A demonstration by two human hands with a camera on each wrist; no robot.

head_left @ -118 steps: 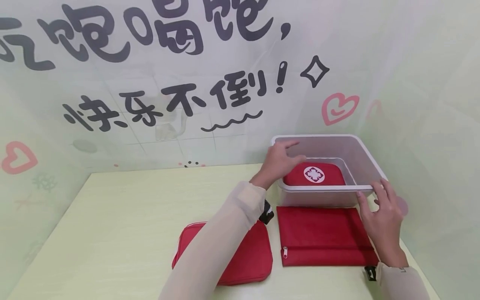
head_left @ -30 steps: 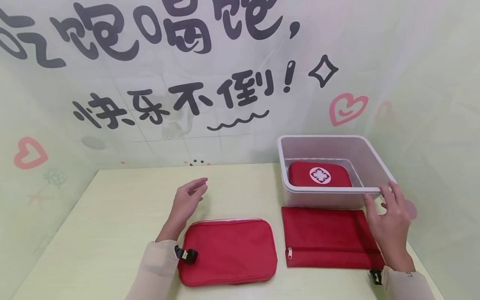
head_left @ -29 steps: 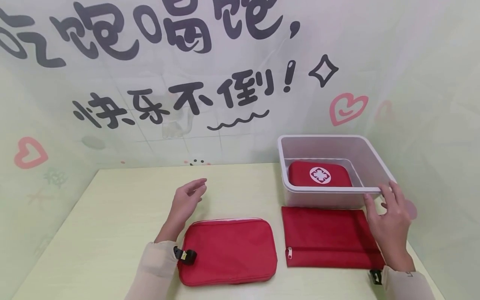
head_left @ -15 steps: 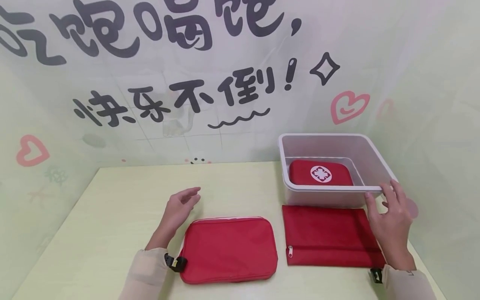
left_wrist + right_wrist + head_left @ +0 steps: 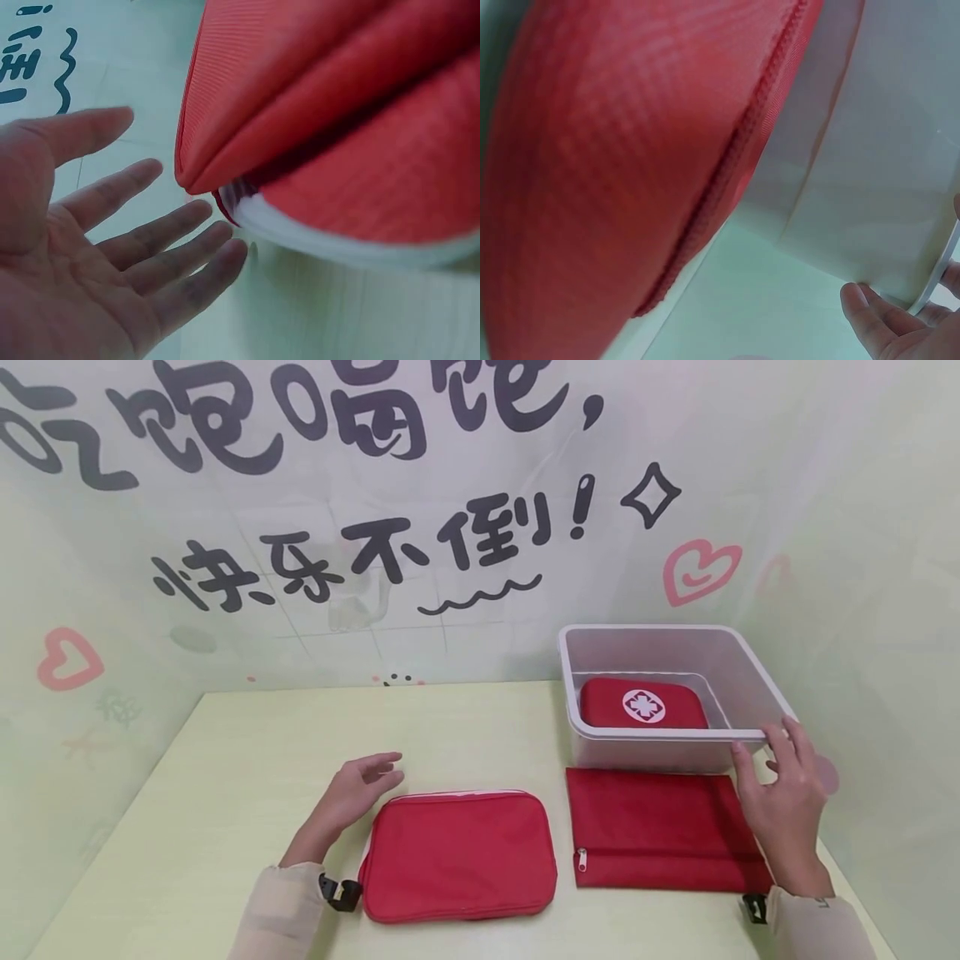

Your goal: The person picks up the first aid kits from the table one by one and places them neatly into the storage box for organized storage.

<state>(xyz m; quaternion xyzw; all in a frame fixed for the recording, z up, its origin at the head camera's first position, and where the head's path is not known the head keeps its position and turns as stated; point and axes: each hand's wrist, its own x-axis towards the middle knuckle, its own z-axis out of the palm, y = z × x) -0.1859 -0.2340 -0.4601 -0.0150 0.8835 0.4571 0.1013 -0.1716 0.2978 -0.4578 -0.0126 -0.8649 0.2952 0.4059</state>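
Observation:
My left hand (image 5: 360,789), fingers loosely extended, hovers by the back left corner of a red zip pouch (image 5: 461,856); nothing is in its grasp. The left wrist view shows that hand (image 5: 112,255) with spread fingers beside the red fabric (image 5: 360,135) and its white edge. At the right, my right hand (image 5: 783,793) holds the front right corner of a light grey plastic bin (image 5: 652,752), thumb outside and fingers over the rim. Inside the bin lies a red case (image 5: 600,702) with a white cross emblem. The right wrist view catches the fingertips (image 5: 870,315) at the bin's rim.
A flat red zippered pouch (image 5: 660,827) with a white zipper pull lies just in front of the bin, partly under my right forearm. The pale table (image 5: 247,760) meets a printed wall sheet (image 5: 480,602) at the back and sides.
My left hand has left the bin, where it was over the red case, and moved left to beside the red pouch, then slightly lower. The right hand has stayed on the bin's corner.

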